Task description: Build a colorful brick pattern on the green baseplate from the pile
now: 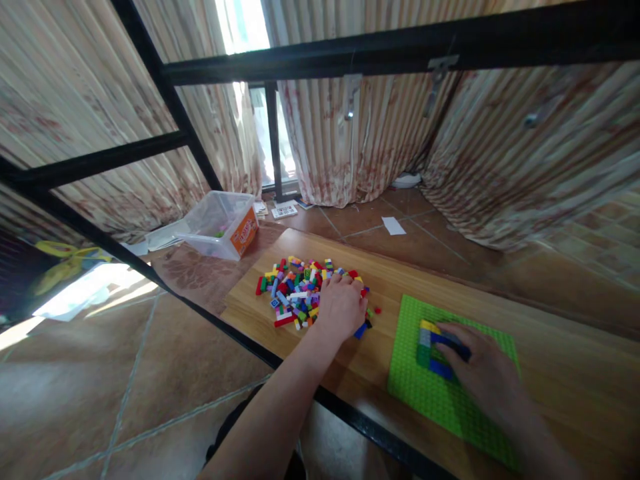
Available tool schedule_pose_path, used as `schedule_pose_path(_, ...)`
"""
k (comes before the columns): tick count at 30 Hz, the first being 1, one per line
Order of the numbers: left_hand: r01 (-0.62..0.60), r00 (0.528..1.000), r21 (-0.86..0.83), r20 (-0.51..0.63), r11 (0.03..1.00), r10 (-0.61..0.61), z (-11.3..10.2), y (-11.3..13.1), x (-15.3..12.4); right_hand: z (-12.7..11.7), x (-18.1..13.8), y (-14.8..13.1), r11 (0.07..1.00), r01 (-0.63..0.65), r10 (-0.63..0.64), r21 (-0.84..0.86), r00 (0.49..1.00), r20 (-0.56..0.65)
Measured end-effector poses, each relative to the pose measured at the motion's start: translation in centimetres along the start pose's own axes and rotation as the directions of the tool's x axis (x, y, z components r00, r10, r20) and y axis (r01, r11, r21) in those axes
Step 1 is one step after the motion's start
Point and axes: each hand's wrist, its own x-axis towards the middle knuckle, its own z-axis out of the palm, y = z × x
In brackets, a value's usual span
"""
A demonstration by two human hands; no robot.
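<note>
A wooden table (550, 347) stands over a tiled floor. Nearest lies a green baseplate (425, 393), where the right hand (483, 370) curls its fingers over a small brick stack (429, 343). Farther left, the left hand (341, 303) curls onto a loose brick pile (295, 290). I cannot tell if either hand grips anything. Beyond, a clear tub (220, 223) sits on the floor.

Around the room: floor, curtains and bars.
A clear plastic box (220, 223) with an orange label sits tipped on the brown floor tiles (100, 387). A white paper (393, 226) lies near the striped curtains (340, 140). Black metal bars (380, 50) cross the top.
</note>
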Motion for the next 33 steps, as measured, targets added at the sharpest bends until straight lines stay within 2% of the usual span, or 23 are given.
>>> schedule_pose_path(5, 0.001, 1.000, 0.029, -0.026, 1.000, 0.000, 0.6, -0.1, 0.2, -0.1, 0.0, -0.8, 1.000, -0.018, 0.018, 0.008, 1.000, -0.008)
schedule_pose_path(10, -0.023, 0.999, 0.011, -0.030, 1.000, 0.023, 0.2, -0.5, 0.6, -0.9, 0.2, -2.2, 0.996, -0.062, 0.063, 0.068, 0.998, -0.010)
schedule_pose_path(12, -0.033, 0.997, -0.069, -0.069, 0.997, 0.028, -0.1, -0.7, 0.7, -1.5, 0.2, -2.4, 0.989, -0.073, 0.078, 0.128, 0.996, -0.038)
schedule_pose_path(15, -0.060, 0.987, -0.337, -0.162, 0.940, 0.005, -0.2, -0.5, 0.9, -2.4, 0.2, -2.3, 0.965, -0.100, 0.140, 0.241, 0.979, -0.151)
schedule_pose_path(17, -0.056, 0.986, -0.578, -0.162, 0.814, -0.048, 0.2, 0.1, 0.8, -2.9, 0.1, -2.0, 0.943, -0.106, 0.187, 0.314, 0.953, -0.239)
schedule_pose_path(18, -0.032, 0.990, -0.698, -0.122, 0.715, -0.075, 0.5, 0.7, 0.8, -3.0, 0.1, -1.9, 0.932, -0.104, 0.205, 0.347, 0.941, -0.268)
schedule_pose_path(20, 0.063, 0.995, -0.889, 0.022, 0.454, -0.095, 1.1, 2.1, 0.5, -3.3, -0.1, -1.8, 0.911, -0.095, 0.225, 0.400, 0.930, -0.292)
schedule_pose_path(23, 0.241, 0.970, -0.968, 0.240, 0.065, -0.032, 1.9, 4.2, 0.0, -3.5, -0.3, -2.5, 0.885, -0.086, 0.224, 0.458, 0.940, -0.256)
schedule_pose_path(25, 0.326, 0.945, -0.942, 0.327, -0.083, 0.007, 2.2, 5.3, -0.3, -3.6, -0.4, -3.4, 0.872, -0.074, 0.200, 0.483, 0.956, -0.214)
schedule_pose_path(27, 0.370, 0.929, -0.919, 0.370, -0.137, 0.023, 2.4, 6.0, -0.6, -3.8, -0.4, -4.4, 0.856, -0.054, 0.162, 0.514, 0.973, -0.167)
schedule_pose_path(33, 0.396, 0.918, -0.912, 0.389, -0.107, 0.075, 3.1, 6.9, -0.9, -3.5, -0.2, -6.4, 0.794, 0.002, 0.077, 0.608, 0.992, -0.104)
